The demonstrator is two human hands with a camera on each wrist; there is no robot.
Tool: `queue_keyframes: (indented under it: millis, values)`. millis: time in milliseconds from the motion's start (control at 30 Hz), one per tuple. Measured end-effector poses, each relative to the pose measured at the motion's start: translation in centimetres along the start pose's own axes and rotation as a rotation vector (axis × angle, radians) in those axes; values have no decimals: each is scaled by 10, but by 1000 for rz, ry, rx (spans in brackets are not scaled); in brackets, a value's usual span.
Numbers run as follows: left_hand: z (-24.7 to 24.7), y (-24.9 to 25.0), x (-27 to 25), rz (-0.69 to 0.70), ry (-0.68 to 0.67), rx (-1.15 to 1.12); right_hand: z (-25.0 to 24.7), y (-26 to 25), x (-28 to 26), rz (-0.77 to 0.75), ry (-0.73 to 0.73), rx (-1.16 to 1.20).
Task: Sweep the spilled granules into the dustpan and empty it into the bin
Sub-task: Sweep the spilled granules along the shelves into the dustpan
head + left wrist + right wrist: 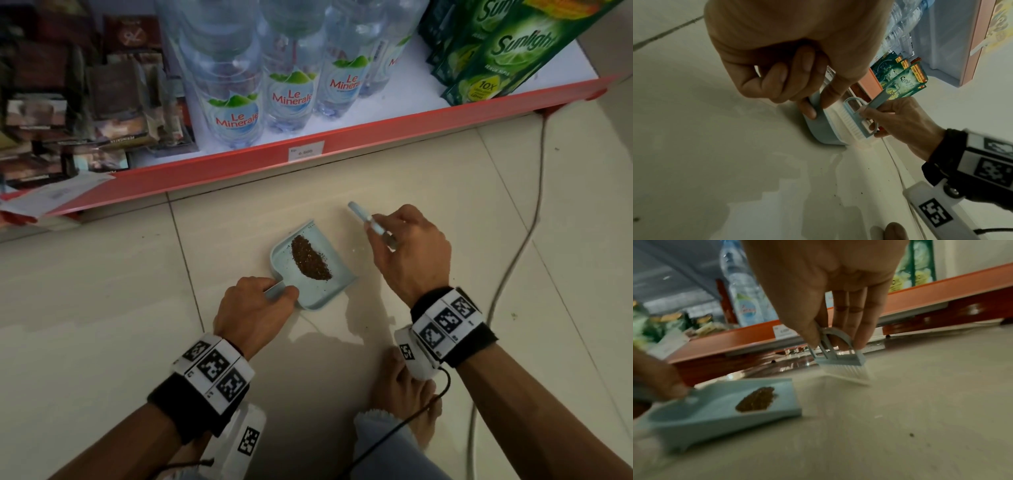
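Granules lie heaped in the dustpan; left hand grips its handle; right hand pinches the brush just beyond the lip; likely next: lift level, find the bin.

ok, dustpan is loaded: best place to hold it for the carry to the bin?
By the short handle at its closed rear end, from the person's side, where the left hand already grips it. The dustpan has an open front lip, and the granules sit mid-tray, so probably keep that lip raised.
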State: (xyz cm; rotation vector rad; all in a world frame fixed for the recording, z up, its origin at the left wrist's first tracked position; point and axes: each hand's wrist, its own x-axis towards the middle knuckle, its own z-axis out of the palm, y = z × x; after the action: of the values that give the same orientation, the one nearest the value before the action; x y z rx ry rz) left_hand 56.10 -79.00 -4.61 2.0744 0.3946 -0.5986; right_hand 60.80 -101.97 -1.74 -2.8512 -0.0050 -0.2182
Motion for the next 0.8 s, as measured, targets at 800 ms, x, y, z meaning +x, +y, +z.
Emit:
queue_keyframes:
  millis: [800]
  values:
    - [-21,-53,-33,111,136,-209,35,-45,80,-484,-420,257]
